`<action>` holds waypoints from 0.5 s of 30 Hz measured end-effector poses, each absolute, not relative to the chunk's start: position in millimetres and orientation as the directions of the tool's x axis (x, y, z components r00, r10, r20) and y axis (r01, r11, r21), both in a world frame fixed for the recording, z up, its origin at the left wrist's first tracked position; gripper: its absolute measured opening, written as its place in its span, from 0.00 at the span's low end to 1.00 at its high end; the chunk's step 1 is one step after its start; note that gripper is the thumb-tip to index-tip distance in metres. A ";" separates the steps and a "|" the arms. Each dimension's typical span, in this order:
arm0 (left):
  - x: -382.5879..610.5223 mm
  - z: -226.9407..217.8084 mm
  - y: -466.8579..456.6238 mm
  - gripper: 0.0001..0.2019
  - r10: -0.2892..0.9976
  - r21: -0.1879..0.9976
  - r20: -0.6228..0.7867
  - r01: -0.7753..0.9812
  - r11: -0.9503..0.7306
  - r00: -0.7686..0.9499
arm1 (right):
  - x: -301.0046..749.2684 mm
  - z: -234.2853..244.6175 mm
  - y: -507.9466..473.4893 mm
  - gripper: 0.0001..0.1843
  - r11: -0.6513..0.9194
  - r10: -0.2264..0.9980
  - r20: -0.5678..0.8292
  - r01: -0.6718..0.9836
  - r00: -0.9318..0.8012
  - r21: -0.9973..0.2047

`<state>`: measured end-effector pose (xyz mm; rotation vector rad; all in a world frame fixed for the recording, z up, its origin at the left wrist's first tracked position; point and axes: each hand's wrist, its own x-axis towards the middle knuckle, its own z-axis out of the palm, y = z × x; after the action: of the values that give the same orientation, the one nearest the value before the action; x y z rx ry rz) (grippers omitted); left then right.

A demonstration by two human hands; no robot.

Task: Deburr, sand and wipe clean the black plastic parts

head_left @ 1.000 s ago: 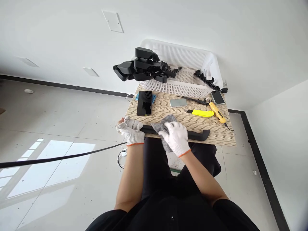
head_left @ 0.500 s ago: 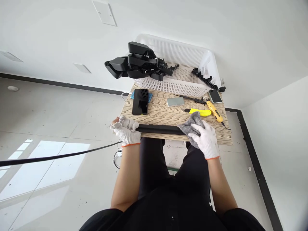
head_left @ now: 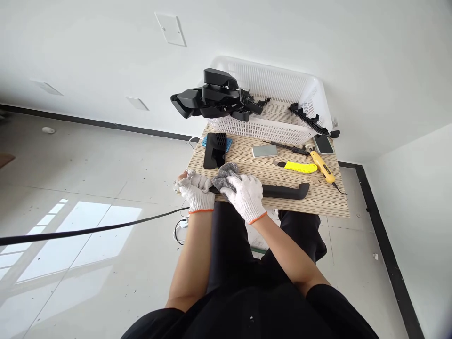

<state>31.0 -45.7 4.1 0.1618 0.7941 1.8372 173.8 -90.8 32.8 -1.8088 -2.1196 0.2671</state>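
Note:
A long black plastic trim strip [head_left: 284, 192] lies along the near edge of the wood-grain table [head_left: 310, 205], its curved end at the right. My left hand [head_left: 196, 194], in a white knit glove with a fingertip bare, is closed around the strip's left end. Bunched grey cloth [head_left: 226, 175] is gripped in my gloved right hand [head_left: 246, 195], which presses it on the strip close to my left hand. The cloth and right hand hide that part of the strip.
Behind stands a white plastic basket [head_left: 268, 126] holding several black plastic parts [head_left: 215, 94]. A black phone [head_left: 214, 151], a pale flat rectangular object [head_left: 264, 150], a yellow utility knife [head_left: 300, 167], a yellow corded tool [head_left: 322, 165] and another phone [head_left: 323, 144] lie on the table.
My right hand has slid the cloth leftward along the strip, from its right end to beside my left hand. The strip's right end is now uncovered. The view has shifted slightly.

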 end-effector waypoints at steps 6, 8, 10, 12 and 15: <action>29.9 6.2 -47.9 0.13 0.884 0.578 -0.244 -0.792 -0.199 -0.400 | 228.1 39.5 -106.2 0.24 0.119 0.987 0.140 0.938 -0.077 -0.326; 30.0 7.9 -48.7 0.13 0.886 0.571 -0.248 -0.797 -0.194 -0.393 | 262.7 38.7 -117.2 0.24 0.062 0.989 0.144 0.951 -0.019 -0.302; 30.2 9.7 -49.3 0.11 0.885 0.565 -0.261 -0.804 -0.183 -0.385 | 299.3 35.4 -129.1 0.23 -0.032 0.987 0.143 0.962 0.073 -0.272; 30.6 11.2 -49.7 0.09 0.884 0.558 -0.276 -0.812 -0.173 -0.377 | 331.0 31.0 -139.3 0.24 -0.118 0.975 0.153 0.961 0.160 -0.250; 31.1 12.7 -49.8 0.09 0.879 0.560 -0.288 -0.812 -0.166 -0.379 | 354.7 25.8 -146.2 0.30 -0.223 0.954 0.149 0.946 0.262 -0.233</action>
<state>31.1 -49.8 12.7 0.1214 0.7804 1.7992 354.7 -146.2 25.8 -2.2605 -1.7560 0.0375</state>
